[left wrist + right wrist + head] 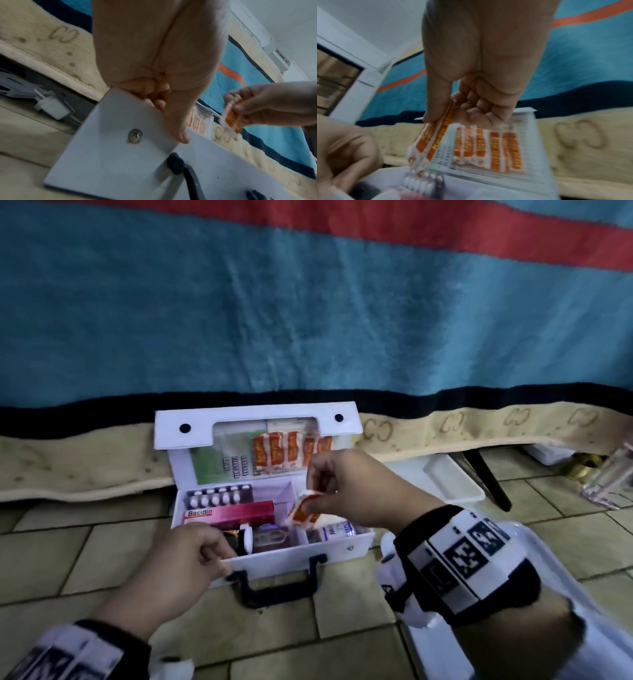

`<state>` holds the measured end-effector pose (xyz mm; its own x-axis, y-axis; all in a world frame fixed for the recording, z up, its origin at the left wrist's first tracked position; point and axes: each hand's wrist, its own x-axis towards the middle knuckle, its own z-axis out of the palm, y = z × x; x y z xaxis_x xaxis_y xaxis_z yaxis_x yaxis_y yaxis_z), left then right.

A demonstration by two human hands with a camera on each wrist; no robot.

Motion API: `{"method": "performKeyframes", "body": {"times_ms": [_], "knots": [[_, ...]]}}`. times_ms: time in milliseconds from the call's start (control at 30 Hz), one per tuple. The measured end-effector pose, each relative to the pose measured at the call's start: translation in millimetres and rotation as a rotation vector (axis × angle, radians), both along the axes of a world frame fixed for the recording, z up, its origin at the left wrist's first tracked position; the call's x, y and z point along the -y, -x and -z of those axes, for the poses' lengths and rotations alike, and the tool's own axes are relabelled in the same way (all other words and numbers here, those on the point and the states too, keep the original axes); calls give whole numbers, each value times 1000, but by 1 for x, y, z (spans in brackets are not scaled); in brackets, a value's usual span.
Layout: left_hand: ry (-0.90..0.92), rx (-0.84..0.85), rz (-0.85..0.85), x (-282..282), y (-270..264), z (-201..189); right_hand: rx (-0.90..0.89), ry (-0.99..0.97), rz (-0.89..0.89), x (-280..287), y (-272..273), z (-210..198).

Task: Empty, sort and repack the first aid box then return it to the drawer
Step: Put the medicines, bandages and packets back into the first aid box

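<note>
The white first aid box (346, 546) stands open on the tiled floor, its lid (171, 433) upright against the bed. My left hand (191, 559) grips the box's front left rim (120, 102), thumb on the outside. Above the right compartment, my right hand (346, 491) pinches orange-and-white plaster strips (303, 510) (429, 146) (231, 120). More such plasters (291, 451) (488, 147) sit in the lid pocket. Inside lie a blister pack of white tablets (219, 498), a red Bacidin carton (233, 513) and a white-and-blue packet (337, 530). A black handle (277, 585) hangs on the front.
A blue blanket (308, 313) with a beige hem (479, 426) drapes the bed behind the box. A white tray (452, 477) and a dark leg (489, 477) lie under the bed at right. A clear glass object (609, 477) stands far right. A white plug (53, 106) lies left.
</note>
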<state>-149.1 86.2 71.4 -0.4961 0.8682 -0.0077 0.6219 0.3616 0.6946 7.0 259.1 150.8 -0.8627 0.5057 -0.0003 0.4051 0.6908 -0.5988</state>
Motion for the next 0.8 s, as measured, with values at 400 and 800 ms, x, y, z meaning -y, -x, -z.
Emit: {"method": "performKeyframes", "body": {"times_ms": [400,800], "knots": [[5,13,0,0,3,10,-209,-111,-220,19,109,-18],[-46,-11,-2,1,6,20,-562,-81,-128,13,137,-14]]}}
